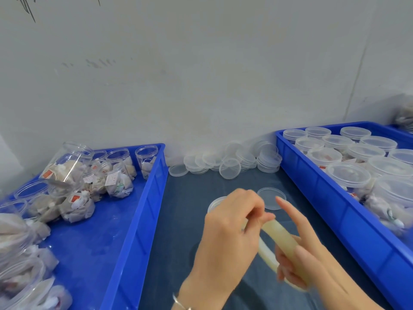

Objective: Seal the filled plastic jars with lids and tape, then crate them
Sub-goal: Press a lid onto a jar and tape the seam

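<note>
At lower centre of the frame, the right hand [297, 249] grips a roll of clear yellowish tape [281, 242], its lower fingers curled round the ring while the index finger points straight up toward the wall. The left hand [232, 231], a thin bracelet [178, 302] on its wrist, pinches at the roll's upper edge with fingertips bunched together; whether it has the tape end is too blurred to tell. Both hands hover over a dark blue-grey tabletop [178, 220]. Just beyond them lie two loose clear lids: one lid [271, 196] above the right index finger, another partly hidden lid [215, 203] behind the left hand. Further back, against the grey wall [201, 74], sits a heap of stacked clear lids [232, 161]. On the left, a blue crate [125, 220] holds open plastic jars filled with packets [78, 173], some tipped over. On the right, a second blue crate [335, 198] holds lidded jars [348, 173] standing close together.
</note>
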